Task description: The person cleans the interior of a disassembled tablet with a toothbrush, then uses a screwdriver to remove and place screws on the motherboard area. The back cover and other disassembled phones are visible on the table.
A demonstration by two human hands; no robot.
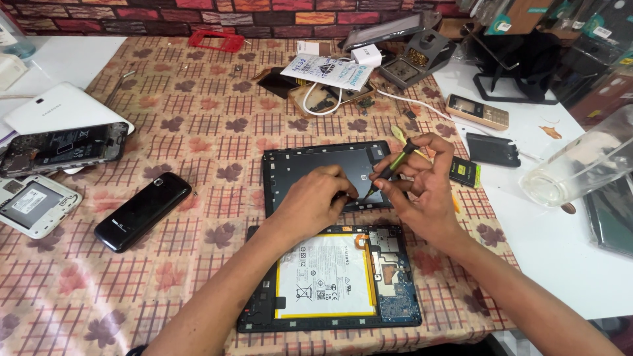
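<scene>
My right hand (422, 191) grips a small screwdriver (393, 165) with a green and black handle, its tip pointing down at the lower edge of a dark tablet back cover (310, 165). My left hand (316, 201) rests on that same cover, fingers pinched close beside the screwdriver tip; whether it holds something tiny is hidden. Just below my hands lies an opened tablet (330, 277), showing its white, yellow-edged battery and a blue circuit board on the right side.
A black phone (142, 211) lies to the left, with an opened phone (62, 148), a white tablet (59, 109) and a white back cover (36, 204) beyond. A gold keypad phone (478, 111), a black battery (493, 149), a clear jar (580, 168) and a soldering stand (422, 56) sit right.
</scene>
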